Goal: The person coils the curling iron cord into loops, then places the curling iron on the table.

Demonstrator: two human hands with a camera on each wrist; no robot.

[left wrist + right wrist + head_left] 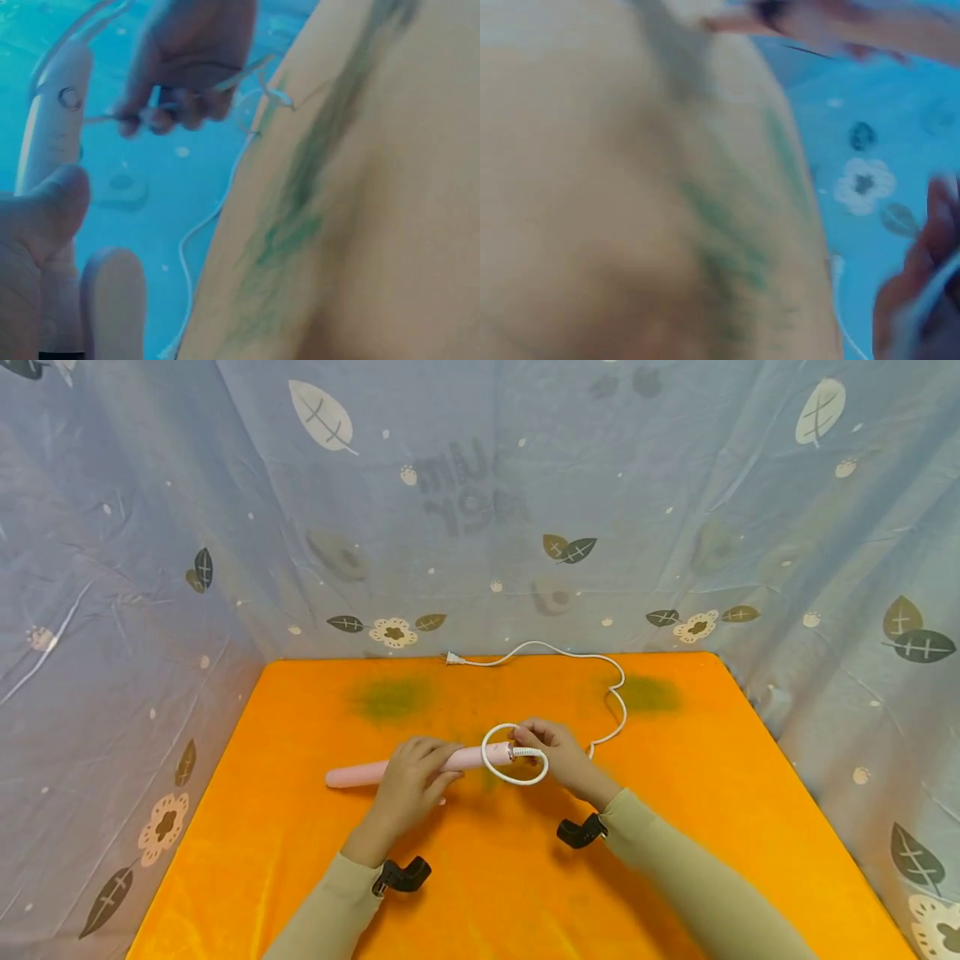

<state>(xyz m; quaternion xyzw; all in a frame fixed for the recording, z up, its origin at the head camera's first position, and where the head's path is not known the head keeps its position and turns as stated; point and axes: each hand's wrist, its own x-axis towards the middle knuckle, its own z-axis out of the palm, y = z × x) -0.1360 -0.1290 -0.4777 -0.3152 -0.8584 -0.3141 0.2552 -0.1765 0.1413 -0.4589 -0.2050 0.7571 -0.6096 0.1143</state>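
Note:
A slim pink hair iron (476, 757) is held level above the orange tabletop. My left hand (408, 781) grips it around the middle, with the thumb along the near side. In the left wrist view its handle (56, 112) shows a round button and small marks, and beside it stands a second rounded pink part (112, 304). The white cord (517, 783) leaves the handle's right end and curves in a loop. My right hand (558, 760) pinches the cord close to that end, its fingertips partly hidden. The right wrist view is blurred, with part of my right hand (911, 292) at its edge.
The rest of the cord winds to the back of the orange table (300, 877), ending in a white two-pin plug (452, 658) at the far edge. Two greenish smudges mark the surface. A patterned blue-grey curtain (480, 485) closes off the back and both sides.

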